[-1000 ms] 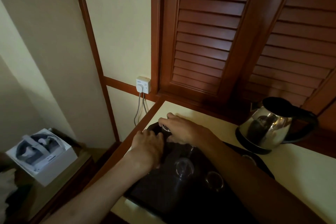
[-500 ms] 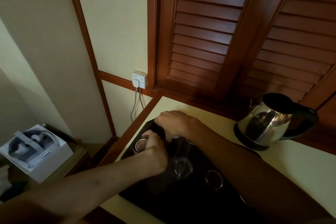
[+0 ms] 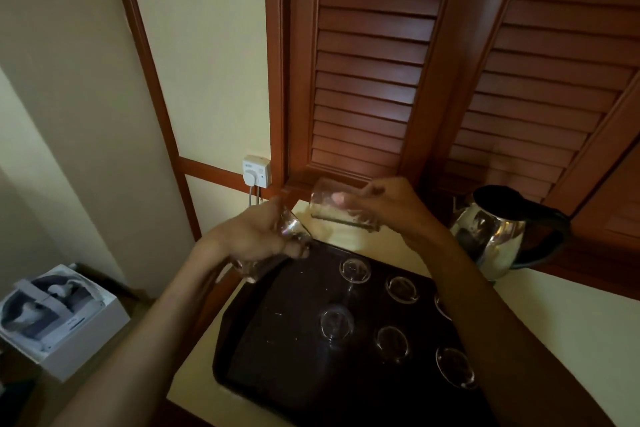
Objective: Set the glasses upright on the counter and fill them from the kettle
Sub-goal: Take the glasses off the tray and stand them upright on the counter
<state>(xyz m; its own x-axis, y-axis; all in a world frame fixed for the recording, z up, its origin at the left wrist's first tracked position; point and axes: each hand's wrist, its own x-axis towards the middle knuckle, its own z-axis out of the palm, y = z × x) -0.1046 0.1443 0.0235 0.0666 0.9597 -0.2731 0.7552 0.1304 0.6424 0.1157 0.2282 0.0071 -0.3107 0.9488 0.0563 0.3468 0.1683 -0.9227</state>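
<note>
My left hand (image 3: 256, 241) grips a clear glass (image 3: 289, 227), tilted on its side above the dark tray's far left corner. In the air over the far counter, my right hand (image 3: 391, 208) holds a second clear glass (image 3: 334, 206), also tilted. Several more glasses stand on the dark tray (image 3: 277, 350), among them one at the far middle (image 3: 355, 270) and one near the centre (image 3: 336, 322); my right arm hides part of the tray's right side. A steel kettle (image 3: 491, 236) with a black lid and handle stands on the counter at the right.
The pale counter (image 3: 571, 340) carries the tray and ends at a wooden edge on the left. Louvred wooden shutters (image 3: 374, 80) rise behind it. A wall socket (image 3: 256, 172) with a plugged cable sits at the back left. A white box (image 3: 59, 319) rests on a lower surface, far left.
Both hands were down on glasses at the tray's far left corner. Each has lifted a glass off the tray, and the two glasses now tilt in the air.
</note>
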